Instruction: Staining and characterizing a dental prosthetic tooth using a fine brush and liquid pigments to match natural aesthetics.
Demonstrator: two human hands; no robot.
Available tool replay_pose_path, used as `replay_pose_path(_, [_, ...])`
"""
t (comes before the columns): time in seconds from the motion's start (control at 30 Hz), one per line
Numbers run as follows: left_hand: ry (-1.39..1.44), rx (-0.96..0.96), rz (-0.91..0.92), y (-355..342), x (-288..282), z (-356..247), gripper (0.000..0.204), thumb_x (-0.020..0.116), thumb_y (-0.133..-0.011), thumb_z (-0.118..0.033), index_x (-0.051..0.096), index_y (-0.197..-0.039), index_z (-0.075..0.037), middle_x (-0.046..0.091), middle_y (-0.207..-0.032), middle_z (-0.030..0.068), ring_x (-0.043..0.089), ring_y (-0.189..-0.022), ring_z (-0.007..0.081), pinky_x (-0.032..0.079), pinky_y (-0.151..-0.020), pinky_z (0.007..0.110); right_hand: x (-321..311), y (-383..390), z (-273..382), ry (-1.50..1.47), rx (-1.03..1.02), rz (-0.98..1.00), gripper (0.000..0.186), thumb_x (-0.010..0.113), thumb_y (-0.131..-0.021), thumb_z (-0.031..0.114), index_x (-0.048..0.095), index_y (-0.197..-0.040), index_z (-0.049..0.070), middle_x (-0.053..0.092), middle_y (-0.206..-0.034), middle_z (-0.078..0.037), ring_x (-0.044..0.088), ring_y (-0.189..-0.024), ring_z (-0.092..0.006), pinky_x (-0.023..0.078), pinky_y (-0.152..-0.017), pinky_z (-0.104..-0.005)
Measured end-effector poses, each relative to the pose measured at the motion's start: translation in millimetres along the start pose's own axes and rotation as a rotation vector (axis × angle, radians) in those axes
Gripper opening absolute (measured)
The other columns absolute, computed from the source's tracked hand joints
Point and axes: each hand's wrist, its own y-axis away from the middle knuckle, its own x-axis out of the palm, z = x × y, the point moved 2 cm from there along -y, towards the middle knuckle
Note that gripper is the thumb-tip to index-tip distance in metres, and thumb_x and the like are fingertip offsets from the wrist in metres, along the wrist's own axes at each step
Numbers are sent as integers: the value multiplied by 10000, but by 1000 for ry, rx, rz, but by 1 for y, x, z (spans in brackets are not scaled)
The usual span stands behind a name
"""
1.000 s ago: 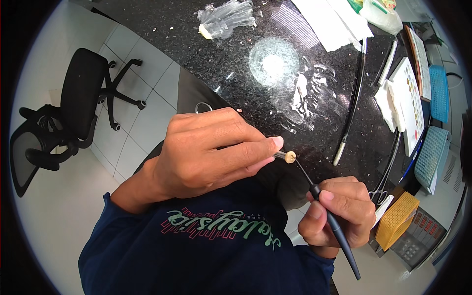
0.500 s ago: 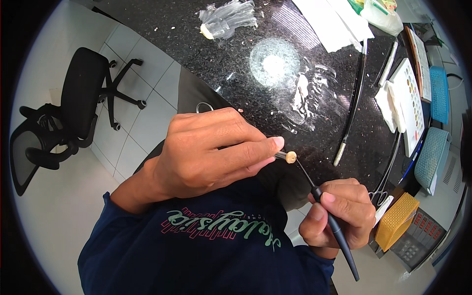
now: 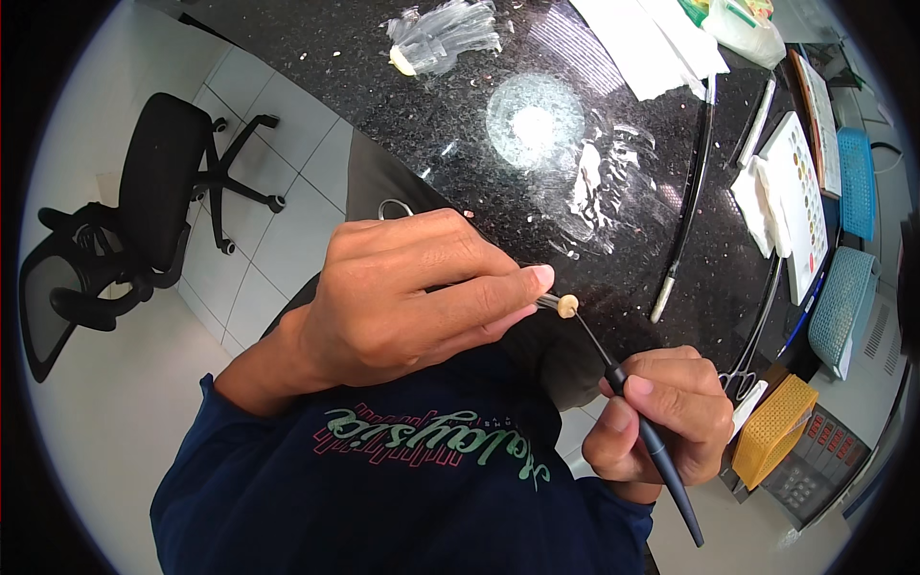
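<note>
A small cream, tooth-like piece [image 3: 567, 306] sits at the tip of slim metal forceps [image 3: 547, 301]. My left hand [image 3: 422, 297] is closed round the forceps; a metal ring [image 3: 394, 208] behind the hand looks like their finger loop. From the lower right, my right hand [image 3: 661, 417] pinches a black-handled fine-tipped tool [image 3: 661, 455] like a pen. Its thin point [image 3: 585, 326] meets or nearly meets the cream piece; whether they touch I cannot tell. Most of the forceps is hidden by my left fingers.
On the dark speckled worktop [image 3: 402, 125] lie crumpled clear film [image 3: 446, 38], a white smear [image 3: 587, 182], white paper [image 3: 652, 48] and a black hose [image 3: 692, 201]. To the right are a palette with dots [image 3: 803, 206], scissor-like handles [image 3: 738, 383] and a yellow basket [image 3: 774, 431]. An office chair [image 3: 163, 182] stands left.
The black-handled tool and its point have shifted very slightly, staying at the cream piece. Both hands are otherwise almost still, with the same grips.
</note>
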Motion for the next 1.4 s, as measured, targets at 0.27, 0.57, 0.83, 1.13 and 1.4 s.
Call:
replay_pose_path(0.27, [-27,-4,-3,3,-2,-1,245,777,-648,-28,709,-883,-28,637,-697,37,600,-575,141,445,-464,236,3,-1,1,10,12,18,262,719,-590,-45,601,-817,12,596,-635,-82,610,-507,-179,487,-443,-249])
replay_pose_path(0.57, [7,-27,40,-8,3,-5,249,731,-610,61,695,-851,11,645,-708,89,593,-581,196,442,-501,271,-7,3,-8,-95,-98,24,239,708,-630,-29,638,-858,-22,616,-704,-99,601,-540,-189,505,-467,-270])
replay_pose_path(0.83, [31,-118,-2,0,1,-6,201,661,-633,126,671,-822,59,646,-713,136,582,-605,197,433,-569,254,-98,79,7,228,-58,-437,251,639,-783,22,594,-1025,-28,614,-768,-103,605,-568,-167,493,-495,-237])
replay_pose_path(1.13, [111,-113,37,8,15,-23,171,598,-796,94,632,-959,57,640,-817,126,573,-713,184,442,-658,280,-166,134,-18,730,459,-759,140,643,-794,-11,626,-932,-25,609,-791,-62,549,-584,-95,428,-527,-201])
replay_pose_path(1.4, [26,-181,-77,9,33,-32,169,613,-756,117,648,-908,53,664,-792,157,613,-684,195,476,-652,276,-168,144,-29,742,349,-871,119,706,-761,21,600,-815,8,598,-648,-47,514,-494,-73,405,-461,-202])
